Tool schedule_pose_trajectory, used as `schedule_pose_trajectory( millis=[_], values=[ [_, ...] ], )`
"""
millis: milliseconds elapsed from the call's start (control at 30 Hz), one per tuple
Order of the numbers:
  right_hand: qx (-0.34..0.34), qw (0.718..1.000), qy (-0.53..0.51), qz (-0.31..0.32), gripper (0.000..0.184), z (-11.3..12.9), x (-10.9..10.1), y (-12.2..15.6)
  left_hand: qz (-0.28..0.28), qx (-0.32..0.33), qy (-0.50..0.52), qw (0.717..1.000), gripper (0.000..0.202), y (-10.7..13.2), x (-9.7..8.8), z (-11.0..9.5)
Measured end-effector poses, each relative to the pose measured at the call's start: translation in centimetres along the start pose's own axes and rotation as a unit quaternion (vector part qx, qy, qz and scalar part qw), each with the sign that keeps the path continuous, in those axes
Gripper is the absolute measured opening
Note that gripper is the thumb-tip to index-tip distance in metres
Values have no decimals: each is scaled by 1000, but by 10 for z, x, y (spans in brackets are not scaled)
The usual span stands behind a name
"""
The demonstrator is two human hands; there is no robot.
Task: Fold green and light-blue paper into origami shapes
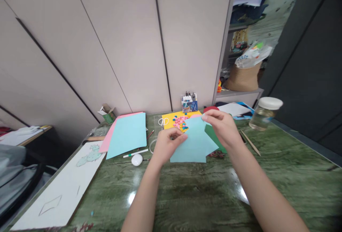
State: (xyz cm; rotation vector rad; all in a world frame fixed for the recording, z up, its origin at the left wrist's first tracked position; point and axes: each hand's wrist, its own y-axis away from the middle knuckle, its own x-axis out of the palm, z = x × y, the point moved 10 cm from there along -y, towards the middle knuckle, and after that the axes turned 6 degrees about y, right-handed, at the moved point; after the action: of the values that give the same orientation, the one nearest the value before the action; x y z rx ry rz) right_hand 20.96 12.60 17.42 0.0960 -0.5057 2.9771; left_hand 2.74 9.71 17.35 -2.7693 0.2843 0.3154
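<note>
Both my hands hold a light blue sheet of paper (193, 143) above the green marble table (203, 193). My left hand (167, 146) pinches its left edge with closed fingers. My right hand (223, 127) pinches the paper's upper right corner, and a darker green sheet (216, 139) shows just under that hand. Behind the paper lies a yellow sheet (171, 122) with small pink and blue pieces (180, 122) on it.
Stacked light blue and pink sheets (127, 135) lie at left, with a white pen (135, 153), a white oval object (136, 159) and a long white drawing sheet (62, 193). White scissors (163, 121), a marker box (189, 104), a lidded glass jar (265, 113) and a wooden stick (250, 142) are nearby.
</note>
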Motion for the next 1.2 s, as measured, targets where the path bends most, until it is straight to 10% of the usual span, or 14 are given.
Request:
schedule_pose_trajectory(
  millis=[300, 767, 1200],
  values=[
    [-89, 940, 233, 231, 20, 24, 48, 20, -102, -16, 96, 990, 23, -2, -25, 15],
    [-80, 981, 175, 32, 47, 34, 10, 12, -115, -7, 59, 992, 35, 4, -43, -3],
    [-123, 953, 246, 127, 29, 36, 23, 18, -127, 18, 55, 990, 19, 4, -48, -1]
  ],
)
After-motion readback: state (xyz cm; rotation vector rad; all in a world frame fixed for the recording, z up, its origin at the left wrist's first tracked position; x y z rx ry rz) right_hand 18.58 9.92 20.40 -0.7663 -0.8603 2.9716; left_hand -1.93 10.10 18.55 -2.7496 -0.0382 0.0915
